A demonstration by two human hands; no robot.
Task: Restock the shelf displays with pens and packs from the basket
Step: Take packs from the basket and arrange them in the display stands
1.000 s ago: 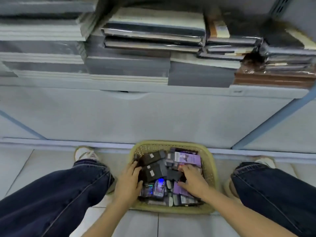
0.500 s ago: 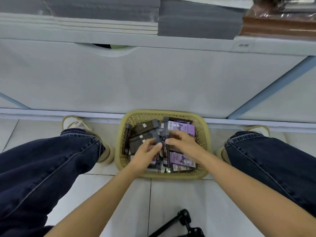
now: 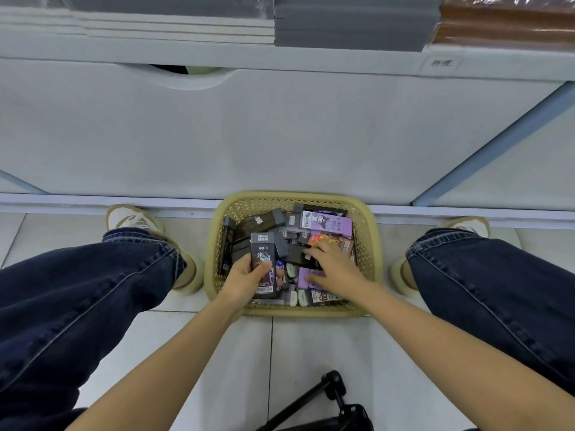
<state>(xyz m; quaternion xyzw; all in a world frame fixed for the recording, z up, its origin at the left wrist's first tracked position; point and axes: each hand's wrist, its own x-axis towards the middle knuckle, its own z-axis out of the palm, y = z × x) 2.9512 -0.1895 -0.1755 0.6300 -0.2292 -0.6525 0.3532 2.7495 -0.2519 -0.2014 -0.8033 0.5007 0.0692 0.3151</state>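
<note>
Tan lattice-patterned basket (image 3: pixel 365 231), purple cartoon-print pack (image 3: pixel 326 224), black pack (image 3: pixel 265 262) with blue lettering; dark blue jeans (image 3: pixel 77 300)

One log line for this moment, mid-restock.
stage: picking from basket | left hand: grips dark pack | right hand: on black pack, grip unclear

**One head-worn view, looking steeply down**

A single wide-angle camera sits on the person's head, facing forward and down. It looks from above, and from near, onto the basket (image 3: pixel 292 311) on the floor (image 3: pixel 311 353). The forearms (image 3: pixel 174 362) enter from the bottom edge. The shelf (image 3: pixel 280 54) front bends across the top of the frame.
</note>
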